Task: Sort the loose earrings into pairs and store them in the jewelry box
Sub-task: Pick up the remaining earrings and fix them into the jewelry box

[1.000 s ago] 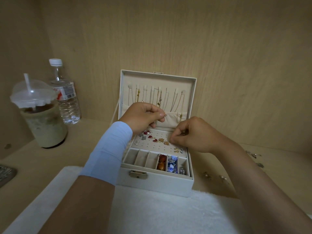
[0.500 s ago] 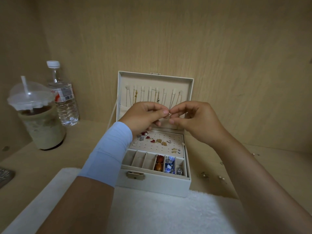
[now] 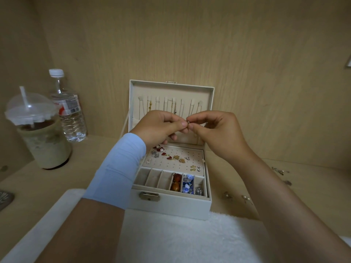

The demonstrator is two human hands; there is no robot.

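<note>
A white jewelry box (image 3: 171,205) stands open in the middle, its lid upright with chains hanging inside. Several earrings sit on its perforated earring pad (image 3: 182,160), and front compartments hold beads and rings. My left hand (image 3: 161,128) and my right hand (image 3: 218,130) meet above the box. Together their fingertips pinch one tiny metallic earring (image 3: 188,122). Loose earrings (image 3: 237,197) lie on the wooden shelf to the right of the box.
An iced drink cup with a straw (image 3: 39,137) and a water bottle (image 3: 67,109) stand at the left. A white fluffy mat (image 3: 180,238) lies in front of the box. More small jewelry pieces (image 3: 279,170) rest far right. Wooden walls enclose the shelf.
My right hand has risen from the earring pad and met my left hand above the box, where both now pinch the small earring.
</note>
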